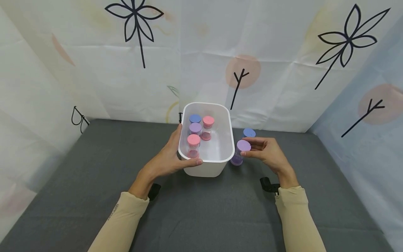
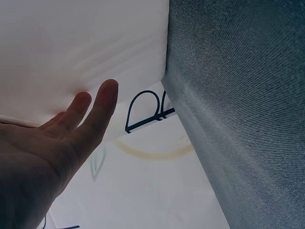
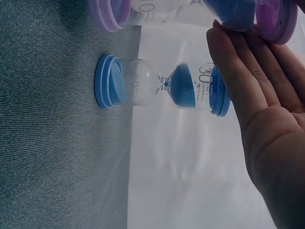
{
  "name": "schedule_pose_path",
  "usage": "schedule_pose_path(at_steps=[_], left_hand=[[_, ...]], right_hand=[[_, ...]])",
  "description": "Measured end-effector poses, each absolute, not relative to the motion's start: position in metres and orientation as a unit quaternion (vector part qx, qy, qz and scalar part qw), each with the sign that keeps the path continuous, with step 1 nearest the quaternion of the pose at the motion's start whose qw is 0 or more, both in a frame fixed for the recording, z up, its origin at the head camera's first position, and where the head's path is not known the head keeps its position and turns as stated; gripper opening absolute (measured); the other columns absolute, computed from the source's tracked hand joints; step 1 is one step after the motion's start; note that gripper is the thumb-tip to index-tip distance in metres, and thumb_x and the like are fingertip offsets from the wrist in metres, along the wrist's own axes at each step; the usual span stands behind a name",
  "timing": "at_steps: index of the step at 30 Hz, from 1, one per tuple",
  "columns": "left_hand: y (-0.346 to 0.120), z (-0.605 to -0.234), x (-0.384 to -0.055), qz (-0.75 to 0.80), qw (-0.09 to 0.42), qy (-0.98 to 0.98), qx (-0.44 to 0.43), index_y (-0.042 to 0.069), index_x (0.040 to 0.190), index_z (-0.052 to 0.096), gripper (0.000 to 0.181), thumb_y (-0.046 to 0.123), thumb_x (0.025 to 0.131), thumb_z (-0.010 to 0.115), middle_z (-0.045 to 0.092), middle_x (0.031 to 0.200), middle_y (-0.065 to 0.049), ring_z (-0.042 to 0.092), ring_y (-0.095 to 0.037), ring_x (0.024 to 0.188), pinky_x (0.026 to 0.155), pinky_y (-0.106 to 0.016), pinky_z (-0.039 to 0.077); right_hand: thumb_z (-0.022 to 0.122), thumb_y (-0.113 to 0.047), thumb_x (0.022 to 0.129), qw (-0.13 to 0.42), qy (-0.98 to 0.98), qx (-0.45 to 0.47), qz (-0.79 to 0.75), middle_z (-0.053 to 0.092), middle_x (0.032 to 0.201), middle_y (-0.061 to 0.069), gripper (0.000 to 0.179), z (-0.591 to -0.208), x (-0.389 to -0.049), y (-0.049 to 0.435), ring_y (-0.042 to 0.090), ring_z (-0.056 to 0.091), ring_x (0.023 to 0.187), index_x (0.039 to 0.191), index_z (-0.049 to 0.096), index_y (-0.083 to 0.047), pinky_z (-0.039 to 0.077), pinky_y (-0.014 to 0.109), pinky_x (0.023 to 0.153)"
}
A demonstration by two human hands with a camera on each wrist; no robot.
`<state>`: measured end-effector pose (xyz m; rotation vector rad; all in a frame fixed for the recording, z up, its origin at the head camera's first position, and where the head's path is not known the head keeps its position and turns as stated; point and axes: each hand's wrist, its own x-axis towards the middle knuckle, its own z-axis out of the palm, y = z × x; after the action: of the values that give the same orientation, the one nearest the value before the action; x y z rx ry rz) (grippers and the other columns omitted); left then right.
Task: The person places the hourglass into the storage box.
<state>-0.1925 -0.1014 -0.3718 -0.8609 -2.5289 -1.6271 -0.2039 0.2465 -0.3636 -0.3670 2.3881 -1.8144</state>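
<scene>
My left hand (image 1: pixel 167 155) spans the near left corner of a white bin (image 1: pixel 209 169), thumb along its front rim. In the left wrist view the straight fingers (image 2: pixel 106 95) rest against the bin's wall. Several small hourglasses stand inside, among them a blue-capped one (image 1: pixel 195 118), a purple-capped one (image 1: pixel 195 128) and a pink-capped one (image 1: pixel 193 140). To the right of the bin, my right hand (image 1: pixel 267 152) pinches a purple-capped hourglass (image 1: pixel 244 145) by its top. Behind that stands a blue hourglass (image 3: pixel 183 86) marked 30 minutes, its sand in the upper bulb.
A dark grey cloth (image 1: pixel 201 217) covers the table. White patterned fabric (image 1: pixel 201 63) hangs behind the table and along both sides. The bin stands close to the back edge. Black wrist mounts (image 1: pixel 269 185) sit under the cuffs.
</scene>
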Motion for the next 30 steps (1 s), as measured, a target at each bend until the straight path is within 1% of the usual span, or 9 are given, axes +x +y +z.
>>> schedule_pose_path(at_steps=[4, 9, 10, 12, 14, 17, 19, 26, 30], left_hand=[[-0.102, -0.372, -0.193, -0.522, 0.007, -0.807, -0.277, 0.036, 0.163, -0.002, 0.125, 0.045, 0.076, 0.088, 0.019, 0.162, 0.002, 0.024, -0.018, 0.144, 0.111, -0.055, 0.033], [-0.102, -0.372, -0.193, -0.524, 0.009, -0.805, -0.279, 0.042, 0.161, -0.001, 0.123, 0.046, 0.076, 0.088, 0.020, 0.162, 0.000, 0.024, -0.023, 0.145, 0.110, -0.054, 0.033], [-0.102, -0.372, -0.193, -0.525, 0.009, -0.804, -0.280, 0.042, 0.161, -0.001, 0.123, 0.046, 0.076, 0.088, 0.020, 0.162, 0.000, 0.024, -0.021, 0.144, 0.110, -0.054, 0.033], [-0.100, -0.363, -0.187, -0.530, 0.004, -0.800, -0.280, 0.041, 0.161, 0.001, 0.121, 0.040, 0.078, 0.089, 0.021, 0.161, 0.000, 0.024, -0.020, 0.144, 0.111, -0.056, 0.032], [-0.100, -0.363, -0.187, -0.532, 0.005, -0.799, -0.280, 0.042, 0.161, 0.001, 0.121, 0.039, 0.077, 0.089, 0.022, 0.161, 0.000, 0.025, -0.015, 0.142, 0.111, -0.055, 0.033], [-0.100, -0.363, -0.186, -0.531, 0.002, -0.801, -0.276, 0.042, 0.161, 0.000, 0.123, 0.038, 0.077, 0.089, 0.021, 0.161, 0.000, 0.023, -0.014, 0.143, 0.111, -0.056, 0.032], [-0.101, -0.370, -0.191, -0.525, 0.005, -0.806, -0.276, 0.045, 0.161, -0.002, 0.124, 0.045, 0.076, 0.089, 0.019, 0.162, 0.001, 0.022, -0.013, 0.143, 0.111, -0.055, 0.032], [-0.101, -0.370, -0.191, -0.524, 0.009, -0.806, -0.277, 0.044, 0.161, -0.003, 0.125, 0.046, 0.075, 0.089, 0.018, 0.163, -0.001, 0.022, -0.026, 0.146, 0.111, -0.058, 0.032], [-0.102, -0.371, -0.191, -0.522, 0.008, -0.807, -0.276, 0.044, 0.161, -0.003, 0.125, 0.045, 0.076, 0.089, 0.018, 0.163, -0.002, 0.022, -0.028, 0.146, 0.110, -0.059, 0.032]], right_hand=[[0.084, 0.002, 0.081, 0.057, 0.790, -0.119, -0.599, 0.073, 0.114, 0.011, 0.055, -0.363, -0.204, 0.245, 0.011, 0.072, 0.097, 0.131, 0.061, 0.012, 0.057, 0.028, 0.083], [0.085, 0.000, 0.080, 0.045, 0.788, -0.119, -0.603, 0.074, 0.113, 0.004, 0.058, -0.357, -0.200, 0.243, 0.012, 0.072, 0.100, 0.132, 0.061, 0.011, 0.057, 0.029, 0.084], [0.085, -0.001, 0.080, 0.040, 0.787, -0.120, -0.604, 0.074, 0.112, 0.003, 0.058, -0.355, -0.198, 0.243, 0.012, 0.071, 0.100, 0.132, 0.061, 0.011, 0.056, 0.029, 0.084], [0.085, -0.001, 0.081, 0.027, 0.786, -0.123, -0.605, 0.074, 0.111, 0.001, 0.057, -0.349, -0.194, 0.244, 0.012, 0.072, 0.099, 0.131, 0.061, 0.011, 0.056, 0.028, 0.084], [0.084, 0.001, 0.082, 0.013, 0.780, -0.129, -0.612, 0.074, 0.109, 0.001, 0.054, -0.342, -0.189, 0.246, 0.012, 0.072, 0.098, 0.130, 0.062, 0.011, 0.057, 0.027, 0.083], [0.082, 0.005, 0.082, -0.013, 0.765, -0.138, -0.629, 0.075, 0.108, 0.002, 0.049, -0.332, -0.181, 0.249, 0.013, 0.073, 0.096, 0.128, 0.064, 0.010, 0.057, 0.026, 0.082], [0.080, 0.008, 0.082, -0.030, 0.748, -0.144, -0.647, 0.075, 0.108, 0.003, 0.047, -0.325, -0.176, 0.249, 0.014, 0.073, 0.095, 0.126, 0.065, 0.010, 0.056, 0.026, 0.082], [0.075, 0.019, 0.080, -0.093, 0.705, -0.164, -0.683, 0.074, 0.110, 0.007, 0.047, -0.305, -0.160, 0.246, 0.016, 0.073, 0.097, 0.125, 0.066, 0.012, 0.056, 0.026, 0.083], [0.074, 0.022, 0.079, -0.110, 0.694, -0.165, -0.692, 0.074, 0.112, 0.008, 0.048, -0.299, -0.155, 0.243, 0.017, 0.073, 0.098, 0.125, 0.066, 0.012, 0.056, 0.027, 0.084]])
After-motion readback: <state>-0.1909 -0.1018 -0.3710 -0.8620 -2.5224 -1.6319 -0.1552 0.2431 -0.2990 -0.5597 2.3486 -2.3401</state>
